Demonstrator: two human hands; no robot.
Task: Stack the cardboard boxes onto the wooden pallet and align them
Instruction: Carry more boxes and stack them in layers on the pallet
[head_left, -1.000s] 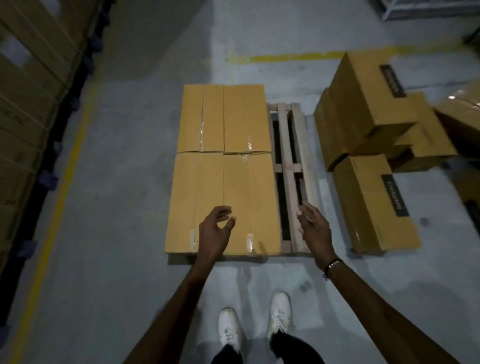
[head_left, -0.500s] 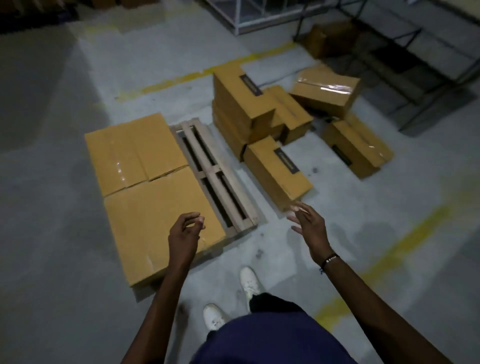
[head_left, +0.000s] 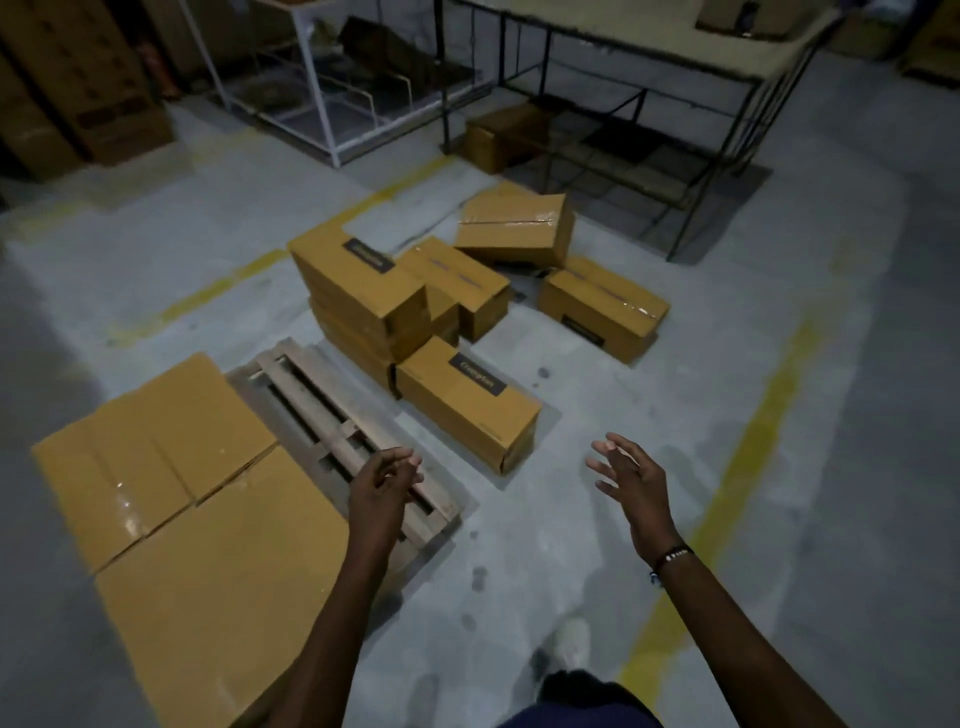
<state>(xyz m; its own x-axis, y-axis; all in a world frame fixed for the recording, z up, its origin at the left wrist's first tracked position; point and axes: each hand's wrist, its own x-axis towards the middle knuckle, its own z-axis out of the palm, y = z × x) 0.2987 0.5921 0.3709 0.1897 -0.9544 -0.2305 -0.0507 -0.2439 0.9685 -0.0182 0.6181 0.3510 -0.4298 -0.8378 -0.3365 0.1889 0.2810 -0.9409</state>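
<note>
Take the wooden pallet (head_left: 332, 431) as your anchor. Two large cardboard boxes (head_left: 208, 561) already cover its left part, set edge to edge, and the slats on its right side are bare. Off the pallet's right edge the loose boxes (head_left: 363, 296) lie on the floor in a jumble — the nearest box (head_left: 467, 402) lies just beside the slats, others are stacked or tilted behind it. Your left hand (head_left: 382, 480) hovers over the bare slats, its fingers (head_left: 410, 462) loosely curled and holding nothing; your right hand (head_left: 631, 478) is spread wide and empty, out to the right of that nearest box. The likely trouble: lift that box carelessly and the stack leaning close behind may shift — or set it askew and it overhangs the pallet's edge.
</note>
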